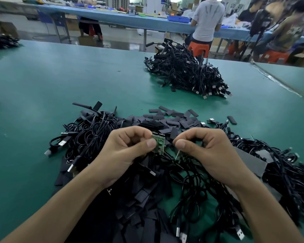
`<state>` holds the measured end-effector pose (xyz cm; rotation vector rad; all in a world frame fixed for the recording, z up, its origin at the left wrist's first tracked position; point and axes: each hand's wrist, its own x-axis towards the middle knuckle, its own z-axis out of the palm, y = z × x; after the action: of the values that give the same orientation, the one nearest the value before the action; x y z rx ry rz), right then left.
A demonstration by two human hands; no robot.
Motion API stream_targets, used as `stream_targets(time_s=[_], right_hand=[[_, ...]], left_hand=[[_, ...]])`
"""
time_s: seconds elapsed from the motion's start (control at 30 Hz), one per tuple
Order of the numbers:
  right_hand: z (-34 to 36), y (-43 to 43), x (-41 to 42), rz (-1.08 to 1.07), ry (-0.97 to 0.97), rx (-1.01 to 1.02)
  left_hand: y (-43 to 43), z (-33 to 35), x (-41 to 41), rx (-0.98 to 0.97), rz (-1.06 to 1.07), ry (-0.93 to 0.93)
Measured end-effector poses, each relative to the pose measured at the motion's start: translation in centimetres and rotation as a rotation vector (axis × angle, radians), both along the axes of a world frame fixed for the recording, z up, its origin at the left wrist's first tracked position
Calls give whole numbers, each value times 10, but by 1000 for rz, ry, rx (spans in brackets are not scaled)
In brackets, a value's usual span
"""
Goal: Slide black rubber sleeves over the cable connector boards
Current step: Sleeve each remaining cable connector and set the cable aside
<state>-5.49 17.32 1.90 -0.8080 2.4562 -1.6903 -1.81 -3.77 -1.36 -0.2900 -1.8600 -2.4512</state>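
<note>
Item 1: connector board [158,143], green, pinched between thumb and fingers [135,135] of left hand [128,153], raised above the counter [42,85].
Item 2: right hand [207,151], just right of the board, fingers curled with thumb against forefinger; what they grasp cannot be told.
Item 3: loose black sleeves [167,121], heaped just beyond the board.
Item 4: tangled black cables [88,134], left of the board and below it.
Item 5: second cable heap [188,74], well beyond the board, to its right.

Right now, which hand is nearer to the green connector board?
Left. The left hand pinches the green connector board; the right hand is just to its right, not touching it.
</note>
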Motion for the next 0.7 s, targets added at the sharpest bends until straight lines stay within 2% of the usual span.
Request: stream_targets(time_s=[0.1,0.13,0.2,0.27,0.37,0.5,0.6,0.7], right_hand=[[1,8,-5,-332,228,302],[3,5,-4,-392,279,298],[8,-3,2,-327,268,122],[11,-13,10,-136,118,-60],[7,-25,15,39,38,-138],[-4,-30,13,25,-68,-219],[-10,-32,11,-36,-86,-197],[-13,-37,13,-3,-101,-230]], left_hand=[[1,0,0,-58,52,12],[3,0,0,-85,59,20],[6,0,1,-107,67,20],[7,1,1,-105,67,14],[8,1,2,-128,65,48],[7,1,3,-169,53,88],[5,2,4,-166,16,94],[4,1,3,-171,-4,90]])
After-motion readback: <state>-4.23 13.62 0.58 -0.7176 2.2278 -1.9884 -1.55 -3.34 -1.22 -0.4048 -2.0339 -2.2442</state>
